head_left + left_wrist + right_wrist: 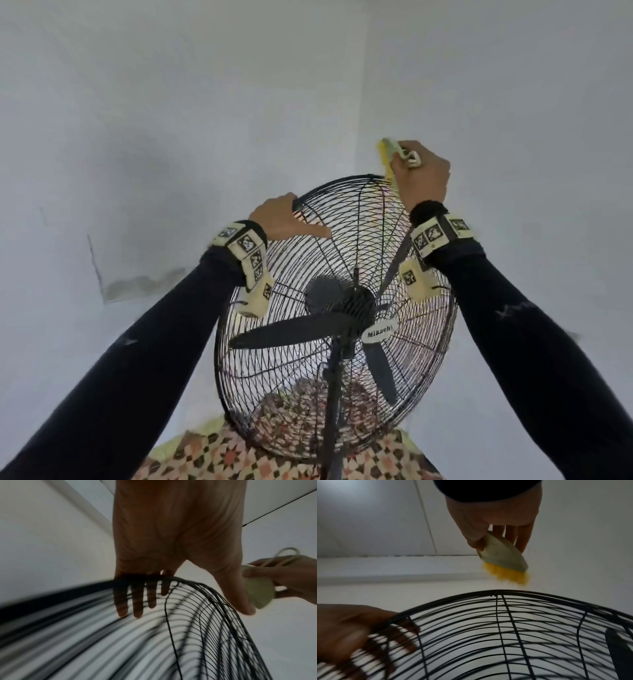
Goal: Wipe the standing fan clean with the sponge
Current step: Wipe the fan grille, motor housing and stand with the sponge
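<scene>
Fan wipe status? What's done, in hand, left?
Done: no wiped area can be told apart on the fan guard. In hand: the left hand grips the guard's top rim; the right hand holds the sponge just above that rim, apart from the wires. Left: apparently the guard, blades and pole.

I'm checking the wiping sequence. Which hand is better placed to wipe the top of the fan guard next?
The right hand. It already grips the sponge just above the top rim of the fan guard, apart from it. The left hand is busy holding the rim steady.
</scene>
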Demonstrator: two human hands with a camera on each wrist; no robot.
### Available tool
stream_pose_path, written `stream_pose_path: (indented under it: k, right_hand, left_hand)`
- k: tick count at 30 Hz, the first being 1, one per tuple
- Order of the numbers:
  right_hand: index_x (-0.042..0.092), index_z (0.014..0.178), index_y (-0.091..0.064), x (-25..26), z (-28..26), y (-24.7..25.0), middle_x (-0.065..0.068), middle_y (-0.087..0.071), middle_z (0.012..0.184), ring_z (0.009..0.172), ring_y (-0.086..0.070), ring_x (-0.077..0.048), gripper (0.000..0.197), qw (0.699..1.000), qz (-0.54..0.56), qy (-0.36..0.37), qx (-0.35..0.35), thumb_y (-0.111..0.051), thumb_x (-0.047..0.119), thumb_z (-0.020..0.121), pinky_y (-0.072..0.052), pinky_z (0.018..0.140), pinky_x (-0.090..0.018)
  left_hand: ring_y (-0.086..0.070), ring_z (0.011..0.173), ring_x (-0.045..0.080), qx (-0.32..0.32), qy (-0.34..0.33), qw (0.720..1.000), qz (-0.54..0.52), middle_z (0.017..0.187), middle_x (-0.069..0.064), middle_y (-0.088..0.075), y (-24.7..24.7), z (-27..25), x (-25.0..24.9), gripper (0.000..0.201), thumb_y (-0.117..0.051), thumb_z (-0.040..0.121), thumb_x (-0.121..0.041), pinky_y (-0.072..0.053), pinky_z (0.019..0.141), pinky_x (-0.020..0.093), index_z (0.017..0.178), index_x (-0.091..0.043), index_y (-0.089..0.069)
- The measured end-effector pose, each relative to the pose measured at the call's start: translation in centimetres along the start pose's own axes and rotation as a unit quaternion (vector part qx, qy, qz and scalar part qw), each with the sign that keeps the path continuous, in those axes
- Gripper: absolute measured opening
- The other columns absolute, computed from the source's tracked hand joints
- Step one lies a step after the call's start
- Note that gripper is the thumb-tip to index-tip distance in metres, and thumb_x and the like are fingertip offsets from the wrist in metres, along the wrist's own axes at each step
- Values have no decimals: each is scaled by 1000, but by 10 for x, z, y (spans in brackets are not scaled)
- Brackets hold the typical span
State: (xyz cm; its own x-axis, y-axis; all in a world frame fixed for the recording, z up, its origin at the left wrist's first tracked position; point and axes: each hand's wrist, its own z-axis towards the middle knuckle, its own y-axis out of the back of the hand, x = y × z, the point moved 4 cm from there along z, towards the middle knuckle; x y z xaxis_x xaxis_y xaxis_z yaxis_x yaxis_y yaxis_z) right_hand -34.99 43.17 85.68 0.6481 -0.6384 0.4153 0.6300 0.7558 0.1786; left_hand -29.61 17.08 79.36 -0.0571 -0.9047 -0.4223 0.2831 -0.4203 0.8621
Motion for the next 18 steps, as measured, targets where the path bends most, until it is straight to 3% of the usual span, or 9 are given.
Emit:
stream_pose_path:
  k: [3,5,7,9,10,12,14,16,18]
  right_hand:
    - [18,113,-76,8,8,-25,-11,-76,105,96,-68,-34,26,991,-91,16,99,-59,33,100,-53,85,-37]
    - [19,115,-76,23,-5,-38,-10,-75,105,94,-68,-33,27,980,-131,71,135,-58,33,101,-48,80,-33]
    - [23,120,-75,49,-32,-46,-5,-76,104,89,-67,-27,24,969,-103,168,149,-65,24,98,-43,76,-29]
    - [22,121,-73,78,-63,-50,-2,-77,99,79,-64,-19,27,939,-23,276,205,-69,17,95,-42,72,-28]
    - [19,122,-72,87,-69,-50,-1,-76,93,72,-63,-17,26,926,8,294,236,-67,19,96,-44,68,-28]
    - [14,127,-67,91,-53,-45,-1,-75,88,63,-64,-16,30,933,22,249,258,-62,26,100,-51,61,-23]
    - [9,136,-56,73,-21,-41,-9,-75,94,71,-68,-19,36,967,-27,151,204,-58,22,103,-55,65,-19]
    - [8,141,-48,51,-4,-37,-14,-68,90,80,-66,-31,38,975,-130,72,165,-47,6,103,-56,75,-35]
    - [12,144,-46,53,-18,-45,-2,-56,75,68,-58,-25,48,953,-196,90,212,-43,-3,98,-54,72,-39]
  left_hand:
    - [-61,120,29,-33,-14,999,3,137,5,-62,-14,1,5,131,-79,46,-90,-51,103,46,148,-20,-39]
    - [-63,115,28,-58,-12,998,3,130,4,-64,-17,-1,10,128,-79,43,-91,-53,99,46,143,-19,-43]
    - [-65,108,27,-85,6,996,18,122,4,-66,-18,-6,15,121,-76,44,-94,-55,93,44,132,-16,-49]
    - [-66,102,25,-112,10,993,24,116,3,-68,-21,-9,19,121,-69,42,-100,-56,89,43,128,-16,-53]
    - [-66,101,25,-119,7,993,28,114,2,-69,-22,-10,20,122,-66,42,-102,-56,88,42,129,-17,-53]
    - [-67,98,24,-122,7,992,36,110,2,-69,-22,-12,18,119,-64,45,-102,-56,87,42,126,-16,-54]
    - [-66,99,24,-123,10,992,36,112,1,-69,-22,-12,14,115,-66,47,-100,-55,88,42,124,-16,-53]
    - [-66,101,24,-120,12,992,30,116,1,-68,-23,-13,11,115,-67,47,-99,-55,89,43,126,-16,-52]
    - [-66,103,24,-120,17,992,27,117,1,-68,-24,-14,10,115,-68,47,-98,-54,89,42,126,-15,-53]
